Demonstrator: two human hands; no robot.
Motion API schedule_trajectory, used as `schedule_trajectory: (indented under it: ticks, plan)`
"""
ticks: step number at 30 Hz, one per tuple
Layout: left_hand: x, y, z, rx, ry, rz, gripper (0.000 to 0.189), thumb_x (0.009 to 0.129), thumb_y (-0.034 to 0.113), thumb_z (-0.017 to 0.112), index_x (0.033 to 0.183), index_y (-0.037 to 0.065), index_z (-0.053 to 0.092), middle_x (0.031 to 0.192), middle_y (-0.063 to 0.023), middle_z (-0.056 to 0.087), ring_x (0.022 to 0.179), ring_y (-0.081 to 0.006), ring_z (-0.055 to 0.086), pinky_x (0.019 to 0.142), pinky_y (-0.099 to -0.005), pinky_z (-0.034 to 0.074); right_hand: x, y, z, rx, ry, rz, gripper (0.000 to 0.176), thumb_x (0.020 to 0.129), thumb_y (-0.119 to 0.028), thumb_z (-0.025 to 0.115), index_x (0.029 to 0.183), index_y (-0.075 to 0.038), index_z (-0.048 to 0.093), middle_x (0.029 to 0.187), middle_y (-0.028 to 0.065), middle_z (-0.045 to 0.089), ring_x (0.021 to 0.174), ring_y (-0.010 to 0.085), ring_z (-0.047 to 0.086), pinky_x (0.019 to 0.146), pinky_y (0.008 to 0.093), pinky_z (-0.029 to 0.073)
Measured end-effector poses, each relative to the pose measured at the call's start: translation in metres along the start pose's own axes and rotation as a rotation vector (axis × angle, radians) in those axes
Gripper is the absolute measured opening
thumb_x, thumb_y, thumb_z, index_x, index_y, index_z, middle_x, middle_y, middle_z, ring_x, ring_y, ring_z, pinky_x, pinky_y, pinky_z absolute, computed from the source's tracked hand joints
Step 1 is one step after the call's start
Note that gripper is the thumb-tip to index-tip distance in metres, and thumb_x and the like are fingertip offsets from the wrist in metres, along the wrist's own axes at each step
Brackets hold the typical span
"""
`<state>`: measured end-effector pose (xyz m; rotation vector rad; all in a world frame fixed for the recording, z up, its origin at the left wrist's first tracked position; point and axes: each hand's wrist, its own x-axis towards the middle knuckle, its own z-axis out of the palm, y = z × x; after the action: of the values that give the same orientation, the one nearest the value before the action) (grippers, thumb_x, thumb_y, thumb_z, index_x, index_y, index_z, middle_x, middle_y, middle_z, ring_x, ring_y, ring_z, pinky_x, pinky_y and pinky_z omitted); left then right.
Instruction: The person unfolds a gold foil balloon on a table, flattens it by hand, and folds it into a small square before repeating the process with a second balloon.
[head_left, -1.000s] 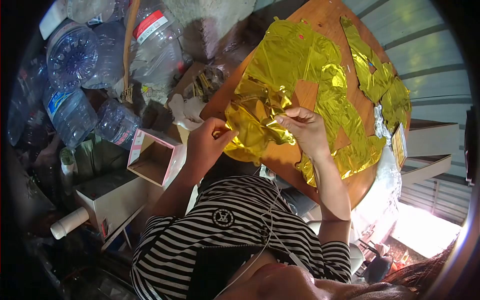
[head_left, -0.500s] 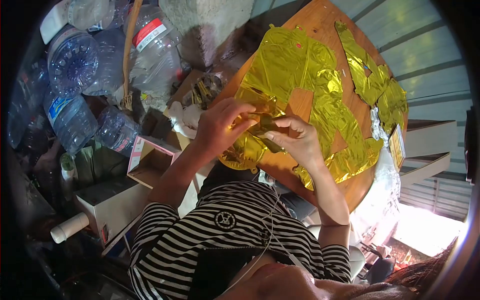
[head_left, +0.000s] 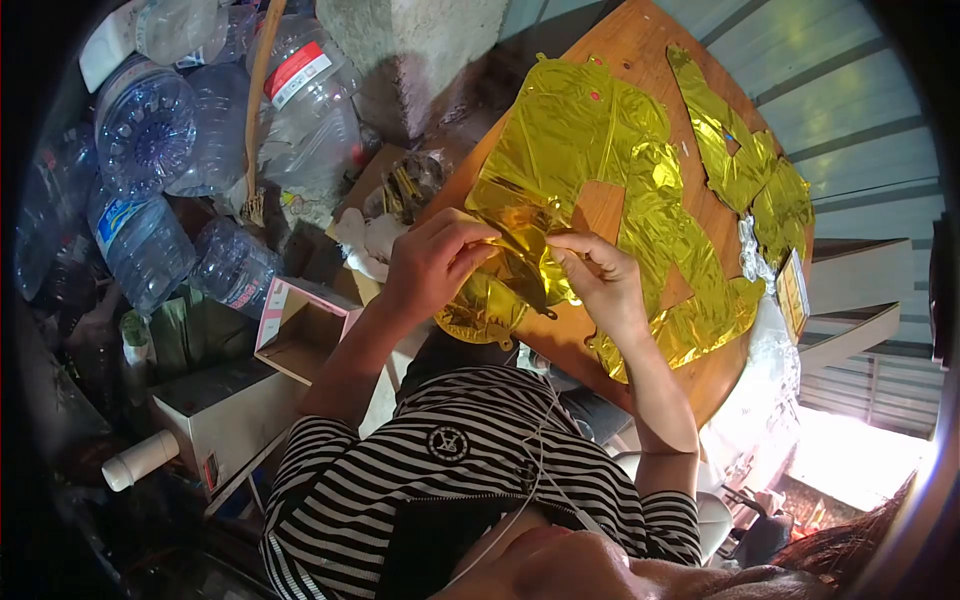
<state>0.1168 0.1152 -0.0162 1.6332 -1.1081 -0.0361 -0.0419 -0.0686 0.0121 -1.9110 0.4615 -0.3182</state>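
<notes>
A piece of gold foil (head_left: 522, 262) is stretched between my two hands above the near part of the wooden table (head_left: 600, 208). My left hand (head_left: 432, 262), on the left of the view, pinches its left edge between thumb and fingers. Opposite it, my right hand (head_left: 603, 280) grips the foil's right side in a pinch. More shiny gold foil sheets (head_left: 570, 120) lie flat behind and to the right of my hands. Another crumpled gold foil piece (head_left: 735, 150) rests at the table's far right.
Large plastic bottles (head_left: 150, 130) are heaped at the left, with a wooden stick (head_left: 256, 110) against them. An open box (head_left: 307, 328) stands left of my left forearm. Clear plastic wrap (head_left: 760, 370) hangs by the table's right edge.
My hands have moved slightly apart. The foil between them is now spread wider, with a dark pointed edge hanging lower.
</notes>
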Motion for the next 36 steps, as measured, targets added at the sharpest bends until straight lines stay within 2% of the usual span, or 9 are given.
schedule_trajectory:
  ticks: [8,11,14,16,19,24,28,32,36]
  plan:
    - [-0.004,-0.006,0.001,0.065,0.02,0.022,0.016,0.079,0.007,0.082,0.089,0.007,0.07,0.085,-0.0051,0.064,0.074,-0.0255,0.065,0.064,-0.0363,0.052,-0.001,-0.004,-0.003,-0.115,-0.009,-0.016,0.02,0.101,-0.004,0.063,0.118,-0.007,0.073,0.098,0.0059,0.075,0.087,0.0095,0.066,0.078,0.0249,0.052]
    - [0.001,-0.004,0.002,0.144,0.03,0.113,0.016,0.079,0.006,0.082,0.09,0.006,0.07,0.087,-0.0057,0.065,0.078,-0.0259,0.066,0.067,-0.0364,0.053,-0.002,-0.006,0.001,-0.075,-0.015,-0.014,0.016,0.102,-0.007,0.065,0.116,-0.005,0.073,0.091,-0.0059,0.067,0.078,0.0004,0.054,0.067,0.018,0.044]
    - [0.005,0.002,0.003,0.193,0.029,0.163,0.015,0.081,0.005,0.08,0.092,0.005,0.07,0.09,-0.0063,0.068,0.081,-0.0266,0.067,0.07,-0.0371,0.053,-0.003,-0.02,0.002,-0.036,-0.022,-0.02,0.018,0.097,-0.006,0.069,0.115,-0.002,0.072,0.093,0.0001,0.07,0.079,0.0068,0.061,0.069,0.0227,0.048]
    - [0.006,0.004,0.004,0.211,0.026,0.17,0.014,0.082,0.007,0.08,0.092,0.006,0.07,0.092,-0.0057,0.068,0.083,-0.0268,0.067,0.071,-0.038,0.053,-0.003,-0.037,0.001,-0.309,-0.045,-0.242,0.02,0.092,-0.004,0.072,0.111,0.001,0.072,0.095,0.0076,0.073,0.084,0.0168,0.067,0.074,0.029,0.052]
    - [0.008,0.004,0.008,0.204,0.022,0.184,0.015,0.084,0.008,0.079,0.096,0.006,0.07,0.097,-0.0056,0.069,0.084,-0.0268,0.067,0.072,-0.038,0.054,-0.006,-0.029,0.01,-0.386,-0.017,-0.302,0.02,0.087,-0.003,0.075,0.106,0.001,0.074,0.099,0.0135,0.073,0.09,0.0242,0.068,0.079,0.0339,0.053]
    - [0.004,0.012,0.012,0.146,0.123,0.053,0.021,0.082,0.011,0.082,0.099,0.005,0.07,0.104,-0.0083,0.067,0.086,-0.0277,0.068,0.074,-0.0361,0.056,-0.003,-0.015,0.012,-0.244,0.041,-0.137,0.012,0.091,-0.007,0.077,0.099,0.002,0.075,0.097,0.0096,0.072,0.082,0.0179,0.065,0.073,0.0298,0.052]
    - [-0.012,0.0,0.012,0.146,0.199,0.109,0.023,0.079,0.014,0.086,0.095,0.007,0.07,0.097,-0.0075,0.067,0.084,-0.0268,0.067,0.07,-0.0348,0.055,-0.002,-0.013,0.011,-0.115,0.047,-0.002,0.01,0.094,-0.006,0.075,0.1,0.002,0.075,0.094,0.0037,0.07,0.081,0.008,0.061,0.07,0.0238,0.05]
    - [-0.02,-0.002,0.015,0.263,-0.029,0.26,0.021,0.078,0.021,0.084,0.085,0.012,0.067,0.09,-0.0019,0.066,0.077,-0.0225,0.064,0.065,-0.0359,0.052,0.0,-0.01,0.01,0.054,0.04,0.142,0.007,0.094,-0.004,0.075,0.099,0.0,0.074,0.09,-0.0015,0.068,0.076,0.0027,0.058,0.065,0.019,0.047]
    - [-0.014,-0.002,0.017,0.349,-0.126,0.317,0.021,0.077,0.024,0.083,0.083,0.012,0.067,0.088,-0.0008,0.065,0.08,-0.0219,0.063,0.068,-0.0362,0.052,0.011,-0.024,0.0,0.142,0.126,-0.005,0.005,0.095,-0.006,0.075,0.098,-0.002,0.073,0.088,-0.0043,0.067,0.074,0.0004,0.056,0.062,0.0169,0.044]
